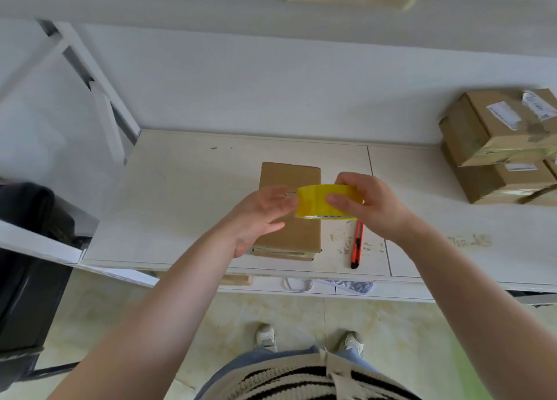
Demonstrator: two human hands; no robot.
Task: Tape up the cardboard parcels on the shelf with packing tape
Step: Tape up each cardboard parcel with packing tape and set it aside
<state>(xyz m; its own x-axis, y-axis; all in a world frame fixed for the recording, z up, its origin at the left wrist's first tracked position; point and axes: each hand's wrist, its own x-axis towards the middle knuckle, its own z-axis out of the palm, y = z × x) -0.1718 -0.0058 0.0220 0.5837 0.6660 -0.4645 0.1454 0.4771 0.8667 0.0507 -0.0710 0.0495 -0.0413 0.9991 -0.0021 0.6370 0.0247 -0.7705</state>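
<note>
White shelf board [187, 195] spans the view below a white wall. Flat cardboard parcel [291, 228] lies at centre. Right hand [369, 205] grips the yellow tape roll [319, 202] above the parcel, fingers curled round its rim. Left hand [259, 216], at 9 o'clock of the roll, has relaxed fingers touching the roll's edge. Orange utility knife [357, 243] lies at 5 o'clock. Stacked parcels [500, 146] sit at 2 o'clock.

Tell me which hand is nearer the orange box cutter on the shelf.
Right. The right hand grips the tape roll just above the box cutter's top end; the left hand is farther left, over the cardboard parcel.
</note>
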